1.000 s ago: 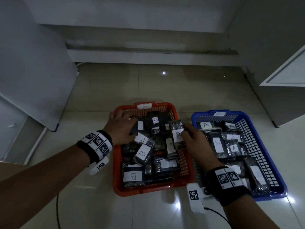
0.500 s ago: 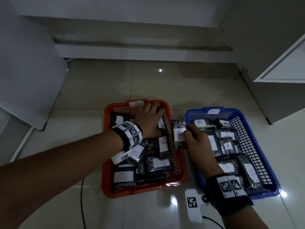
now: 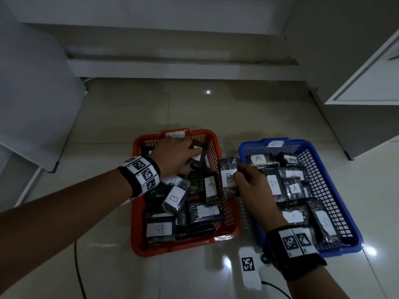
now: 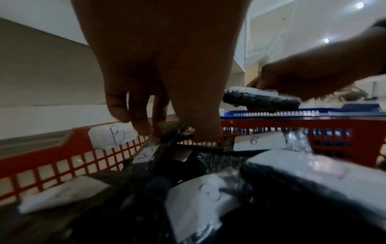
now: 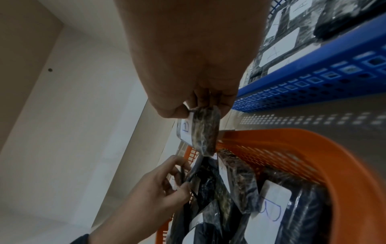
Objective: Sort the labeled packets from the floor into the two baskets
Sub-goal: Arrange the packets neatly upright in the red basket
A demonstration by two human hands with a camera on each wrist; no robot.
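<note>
Your right hand [image 3: 251,186] pinches a B-labeled packet [image 3: 228,176] by its right edge, hovering over the gap between the red basket [image 3: 226,234] and the blue basket [image 3: 336,190]; red rim at 9 o'clock. The packet looks light, crinkly, probably slippery in film wrap; pinch an edge, clear of the label. Your left hand [image 3: 176,156], forearm extended, pinches a dark packet [image 3: 197,157] at the red basket's 12 o'clock end.

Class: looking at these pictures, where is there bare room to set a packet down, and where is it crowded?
Bare tiled floor lies beyond both baskets, up to the white step, and left of the red plastic mesh basket. Only a narrow strip separates it from the blue plastic mesh basket. Both baskets are crowded with black labelled packets; the left hand and right hand fill the middle.
</note>
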